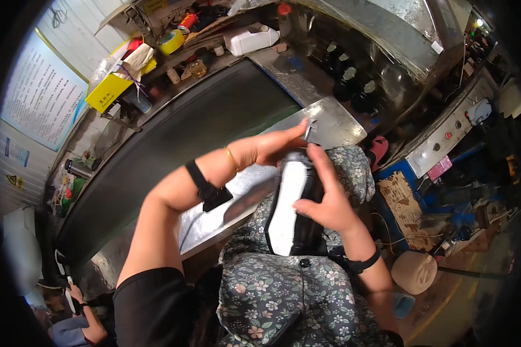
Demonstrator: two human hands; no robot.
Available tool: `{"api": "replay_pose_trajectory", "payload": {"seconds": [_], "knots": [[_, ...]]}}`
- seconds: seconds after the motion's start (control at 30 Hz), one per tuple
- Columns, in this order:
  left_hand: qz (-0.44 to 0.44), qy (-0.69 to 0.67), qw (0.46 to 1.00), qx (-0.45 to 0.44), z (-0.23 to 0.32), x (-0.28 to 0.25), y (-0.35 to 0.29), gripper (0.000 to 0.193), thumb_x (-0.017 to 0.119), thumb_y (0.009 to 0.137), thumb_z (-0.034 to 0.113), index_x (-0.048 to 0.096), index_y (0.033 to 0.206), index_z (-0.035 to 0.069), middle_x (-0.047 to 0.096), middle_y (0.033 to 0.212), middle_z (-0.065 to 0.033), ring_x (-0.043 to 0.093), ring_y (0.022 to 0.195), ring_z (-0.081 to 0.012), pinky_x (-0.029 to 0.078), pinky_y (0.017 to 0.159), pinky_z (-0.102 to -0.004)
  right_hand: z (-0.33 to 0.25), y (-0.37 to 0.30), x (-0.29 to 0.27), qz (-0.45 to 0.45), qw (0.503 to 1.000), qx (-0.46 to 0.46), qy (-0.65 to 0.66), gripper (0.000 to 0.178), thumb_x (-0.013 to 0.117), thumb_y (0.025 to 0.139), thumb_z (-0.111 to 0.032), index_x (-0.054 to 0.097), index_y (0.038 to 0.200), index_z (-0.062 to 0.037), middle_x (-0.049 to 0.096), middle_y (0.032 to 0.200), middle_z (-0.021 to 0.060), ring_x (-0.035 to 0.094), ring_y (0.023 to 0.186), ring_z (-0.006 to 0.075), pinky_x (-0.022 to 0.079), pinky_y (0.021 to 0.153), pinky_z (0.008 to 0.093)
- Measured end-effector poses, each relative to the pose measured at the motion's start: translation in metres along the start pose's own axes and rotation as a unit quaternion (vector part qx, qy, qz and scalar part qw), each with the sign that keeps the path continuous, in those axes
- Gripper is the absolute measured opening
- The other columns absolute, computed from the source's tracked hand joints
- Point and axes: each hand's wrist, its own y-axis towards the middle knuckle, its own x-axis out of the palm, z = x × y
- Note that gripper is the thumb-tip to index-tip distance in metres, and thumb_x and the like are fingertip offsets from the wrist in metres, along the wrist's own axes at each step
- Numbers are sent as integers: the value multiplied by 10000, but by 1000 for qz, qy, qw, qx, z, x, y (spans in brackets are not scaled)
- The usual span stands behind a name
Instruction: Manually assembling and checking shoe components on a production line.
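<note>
A shoe with a white sole and black upper stands lengthwise over my lap, its sole facing me. Around its far end curls my left hand, with part of the fingers hidden behind the shoe. My right hand grips the right side, thumb against the edge of the sole and fingers stretched toward the far end. A small metallic piece shows by the left fingertips; whether it is held I cannot tell. Beneath the shoe lies a flowered apron.
A dark conveyor belt runs along my left, edged by a shiny metal plate. Beyond stand a yellow box, tape rolls and a white jug. Several dark shoes stand ahead. A co-worker's arm shows lower left.
</note>
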Motion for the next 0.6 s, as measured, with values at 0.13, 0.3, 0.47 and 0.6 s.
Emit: {"api": "replay_pose_trajectory", "payload": {"seconds": [0.13,0.3,0.47,0.6], "knots": [[64,79,992,-76,16,-9,-30,624,748,855,413,553,1254,-24,666,1073,-114,681,837,-169,583,645,-279,-21,14,-5,-149,986,-70,-1,676,808,742,-192,550,1355,-68,461,1475,154,408,1386,318,340,1129,433],[142,88,982,90,28,-28,-97,564,777,761,54,511,1254,-7,650,1076,-100,652,958,-188,533,846,-304,53,2,-24,86,993,72,26,232,686,890,-117,681,1082,14,722,1043,123,703,944,251,545,826,317],[266,136,902,311,106,-54,-99,589,751,747,-4,512,1285,21,649,1011,-53,634,927,-154,516,863,-289,101,-10,-21,152,959,-44,-237,102,629,840,-44,698,911,-19,716,910,109,686,816,281,546,729,366],[360,138,826,412,137,-104,1,632,764,773,-10,476,1335,-20,656,983,-60,639,873,-134,528,787,-264,104,3,-21,143,960,-51,-235,90,642,786,-28,699,853,-45,719,913,90,680,782,265,547,703,344]]}}
